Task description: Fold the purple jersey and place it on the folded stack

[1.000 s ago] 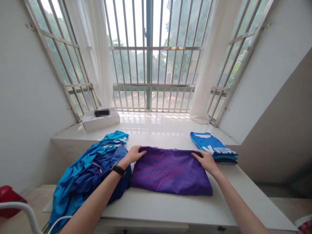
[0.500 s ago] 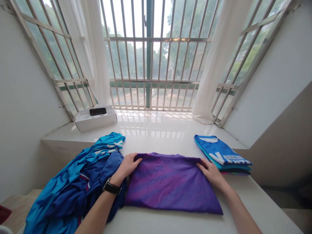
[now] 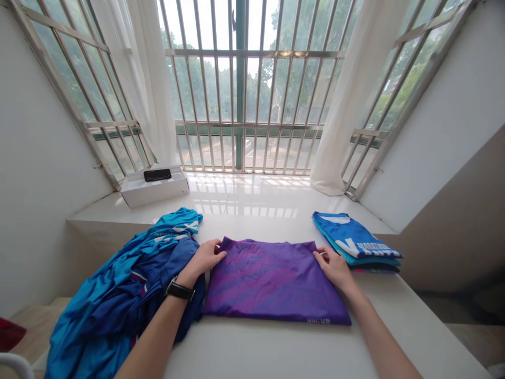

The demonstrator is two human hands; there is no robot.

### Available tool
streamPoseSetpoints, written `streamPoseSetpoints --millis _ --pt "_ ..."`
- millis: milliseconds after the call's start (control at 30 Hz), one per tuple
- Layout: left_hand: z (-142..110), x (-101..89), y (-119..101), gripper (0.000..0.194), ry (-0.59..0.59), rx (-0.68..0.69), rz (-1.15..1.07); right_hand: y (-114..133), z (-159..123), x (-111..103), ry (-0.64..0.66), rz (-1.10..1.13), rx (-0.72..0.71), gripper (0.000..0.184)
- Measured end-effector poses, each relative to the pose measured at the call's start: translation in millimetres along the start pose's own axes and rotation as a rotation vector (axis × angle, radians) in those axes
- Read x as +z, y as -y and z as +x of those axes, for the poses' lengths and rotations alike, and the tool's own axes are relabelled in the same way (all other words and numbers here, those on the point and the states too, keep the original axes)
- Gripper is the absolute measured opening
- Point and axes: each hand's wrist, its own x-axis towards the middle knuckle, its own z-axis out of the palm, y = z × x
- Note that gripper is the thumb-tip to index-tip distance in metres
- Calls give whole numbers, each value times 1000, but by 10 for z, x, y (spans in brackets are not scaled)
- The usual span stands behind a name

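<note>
A purple shirt (image 3: 272, 281), folded into a wide flat shape, lies on the white ledge in front of me. My left hand (image 3: 207, 256) pinches its far left corner between thumb and fingers; a dark watch is on that wrist. At the far right corner, my right hand (image 3: 332, 267) grips the cloth the same way. Small pale lettering shows by the shirt's near right edge. Left of it, touching my left forearm, is a loose heap of blue clothes (image 3: 118, 295). A folded stack of shirts (image 3: 357, 239), blue on top, sits beyond my right hand.
A white box (image 3: 155, 192) with a black phone (image 3: 157, 175) on top stands at the back left of the ledge (image 3: 252, 221). Behind it are a barred window and white curtains (image 3: 335, 131). A red item (image 3: 11, 334) shows at the lower left edge.
The shirt's near edge has shifted away from me, and lettering now shows there. My right hand has moved slightly left with its corner. The view has tilted a little downward.
</note>
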Motion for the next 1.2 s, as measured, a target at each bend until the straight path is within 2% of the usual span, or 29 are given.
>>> streamPoseSetpoints --millis 67,233,433,567,667,700,767,833,900,1033,1133,1200 --pt "3 -26 33 23 2 5 -68 -7 -2 7 -18 -12 -7 35" --pt "42 47 113 22 -114 20 -63 -9 2 33 -61 -32 -17 35" --pt "61 117 141 20 -123 17 11 -1 3 48 -76 -65 -19 37" --pt "-1 65 17 35 -219 17 76 60 -47 -71 -77 -121 -39 39" --pt "-144 48 -199 37 -306 146 196 232 -216 -171 -166 -244 -62 42" --pt "-203 66 -282 37 -285 216 240 311 -303 -174 -185 -270 -89 43" --pt "-312 143 -430 43 -146 358 315 474 -504 -107 -145 -288 -208 47" --pt "-386 257 -519 57 37 450 377 601 -702 42 -15 -335 -322 56" --pt "-415 367 -531 66 149 467 427 654 -855 220 100 -400 -297 69" --pt "-378 467 -423 68 154 430 477 569 -938 448 211 -478 -233 79" --pt "-329 472 -392 69 130 404 468 497 -797 455 215 -484 -291 78" --pt "-312 498 -433 69 110 329 456 481 -618 401 243 -478 -354 76"
